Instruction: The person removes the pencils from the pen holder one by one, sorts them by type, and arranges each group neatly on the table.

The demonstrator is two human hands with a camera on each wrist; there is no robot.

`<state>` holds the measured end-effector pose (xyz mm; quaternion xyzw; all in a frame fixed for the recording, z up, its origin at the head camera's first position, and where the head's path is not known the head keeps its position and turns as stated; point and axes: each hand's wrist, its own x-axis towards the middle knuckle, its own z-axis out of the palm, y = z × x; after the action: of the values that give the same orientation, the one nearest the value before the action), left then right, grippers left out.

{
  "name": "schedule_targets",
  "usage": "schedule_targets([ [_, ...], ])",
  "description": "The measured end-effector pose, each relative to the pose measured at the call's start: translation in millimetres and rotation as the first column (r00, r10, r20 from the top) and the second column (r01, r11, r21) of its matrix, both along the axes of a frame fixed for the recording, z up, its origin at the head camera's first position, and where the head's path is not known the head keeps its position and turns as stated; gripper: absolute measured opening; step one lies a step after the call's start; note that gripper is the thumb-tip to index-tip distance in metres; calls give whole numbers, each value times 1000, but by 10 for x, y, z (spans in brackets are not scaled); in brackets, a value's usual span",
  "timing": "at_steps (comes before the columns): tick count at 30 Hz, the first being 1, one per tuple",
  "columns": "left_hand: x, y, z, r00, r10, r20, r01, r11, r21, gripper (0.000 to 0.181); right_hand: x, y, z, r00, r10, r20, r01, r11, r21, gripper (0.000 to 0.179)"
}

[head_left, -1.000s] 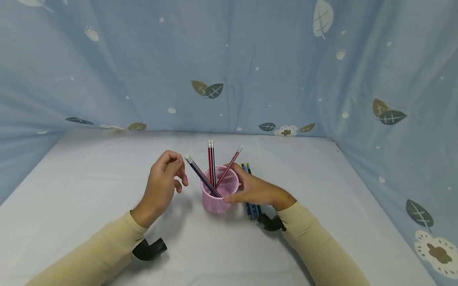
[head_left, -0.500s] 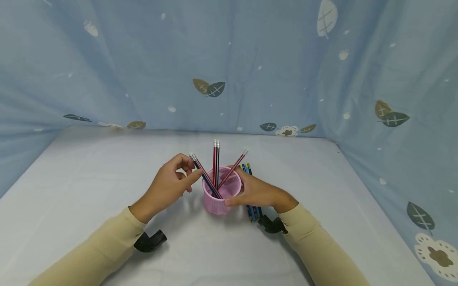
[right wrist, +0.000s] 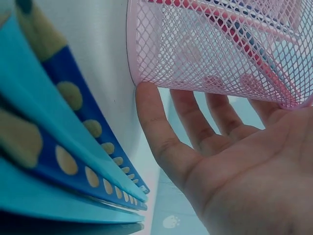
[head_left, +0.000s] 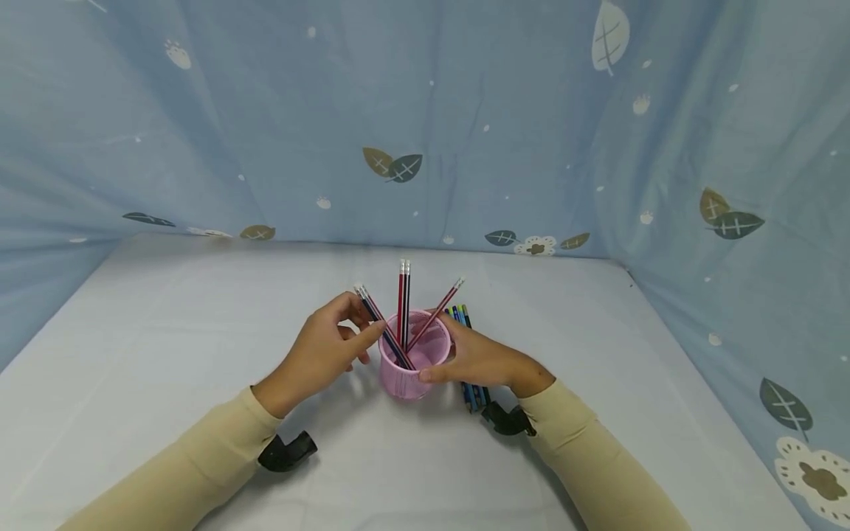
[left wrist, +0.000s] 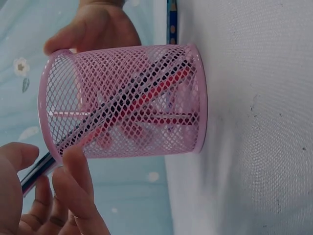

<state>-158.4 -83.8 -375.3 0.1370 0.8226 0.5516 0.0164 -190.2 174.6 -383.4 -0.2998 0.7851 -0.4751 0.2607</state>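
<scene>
A pink mesh pencil cup [head_left: 406, 385] stands upright on the white tabletop with several red and dark-striped pencils [head_left: 406, 302] in it, eraser ends up. My right hand [head_left: 488, 355] holds the cup from its right side, thumb at the near rim and fingers [right wrist: 186, 112] along the mesh behind. At the cup's left my left hand [head_left: 325, 350] has its thumb and curled fingers around the pencils [left wrist: 36, 174] that lean out over the left rim. One left finger [left wrist: 78, 166] lies right at the rim in the left wrist view.
Several blue and dark pencils [head_left: 473, 394] with dotted barrels lie side by side under the right wrist. A black wrist mount [head_left: 288, 451] hangs below the left cuff, another black mount [head_left: 508, 419] below the right. A blue leaf-print curtain [head_left: 425, 110] borders the table.
My left hand has moved right to the leaning pencils, and its thumb and fingers have come around them. My right hand keeps its hold on the cup.
</scene>
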Motion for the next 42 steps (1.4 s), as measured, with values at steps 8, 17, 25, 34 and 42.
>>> schedule_targets([
  [8,6,15,5,1000,-3,-16,3,1000,-17,23,-20,8,-33,1000,2,3,-2,1000,-11,91],
  [17,26,15,-17,999,2,-36,-2,1000,-16,27,-6,-4,-20,1000,24,-5,-24,1000,-12,91],
  [25,20,19,-11,998,-7,-66,7,1000,2,22,-17,-3,-23,999,22,-25,-22,1000,-4,89],
  [34,23,15,34,994,-20,-104,23,999,27,19,-36,-3,-17,1000,18,-25,-18,1000,-5,89],
  [42,26,7,40,993,-27,-117,32,998,45,18,-26,-1,-31,1000,15,-14,-15,1000,-3,89],
])
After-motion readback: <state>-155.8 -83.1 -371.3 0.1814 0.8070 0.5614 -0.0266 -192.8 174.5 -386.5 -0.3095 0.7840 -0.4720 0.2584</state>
